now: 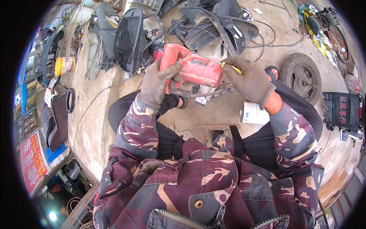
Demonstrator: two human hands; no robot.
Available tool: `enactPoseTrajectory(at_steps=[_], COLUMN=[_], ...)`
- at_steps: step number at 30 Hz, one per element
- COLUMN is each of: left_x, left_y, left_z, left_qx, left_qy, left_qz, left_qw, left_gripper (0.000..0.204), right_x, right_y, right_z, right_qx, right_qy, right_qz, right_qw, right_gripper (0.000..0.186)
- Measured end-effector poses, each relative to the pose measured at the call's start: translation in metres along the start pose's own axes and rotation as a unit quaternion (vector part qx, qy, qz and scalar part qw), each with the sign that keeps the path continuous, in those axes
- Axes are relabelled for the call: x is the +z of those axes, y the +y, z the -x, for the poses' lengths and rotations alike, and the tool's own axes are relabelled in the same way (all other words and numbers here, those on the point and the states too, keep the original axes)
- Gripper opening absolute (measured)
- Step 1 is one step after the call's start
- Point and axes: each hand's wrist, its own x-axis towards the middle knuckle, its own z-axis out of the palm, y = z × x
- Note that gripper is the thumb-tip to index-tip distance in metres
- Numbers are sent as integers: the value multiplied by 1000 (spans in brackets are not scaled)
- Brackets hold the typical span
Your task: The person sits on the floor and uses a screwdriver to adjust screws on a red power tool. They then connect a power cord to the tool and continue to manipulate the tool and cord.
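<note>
My left hand, in a grey-brown work glove, is closed round the handle of a red power tool. The tool's scuffed body lies sideways in front of me, above the ground. At its right end, my gloved right hand pinches a slim yellow-handled tool close to the red housing. The glove covers part of this yellow piece, so its exact kind is hidden. Beneath the red tool, a dark bar and a small white label lie near the ground.
A white tin can lies between my legs. To the right is a black wheel with tyre. Black plastic vehicle panels and cables are heaped ahead. On the left are a yellow-rimmed bucket and a brown seat.
</note>
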Motion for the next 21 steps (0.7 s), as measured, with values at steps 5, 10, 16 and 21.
enactPoseTrajectory(at_steps=[5, 10, 16, 21], left_x=[2, 3, 1, -1], left_y=[-10, -9, -12, -12], left_z=[-5, -3, -3, -2], left_qx=[3, -18, 12, 20], left_qy=[-5, 0, -24, -53], left_qz=[66, 37, 77, 66], left_qw=[998, 999, 997, 996], left_gripper=[31, 31, 26, 22], right_x=[10, 13, 5, -6], right_y=[-9, -11, -20, -18], right_z=[0, -2, -3, -3], right_qx=[24, 21, -3, -25], right_qy=[-31, -56, -11, 3], right_qz=[9, 21, 26, 16], right_qw=[999, 998, 1000, 1000], right_gripper=[37, 36, 38, 38])
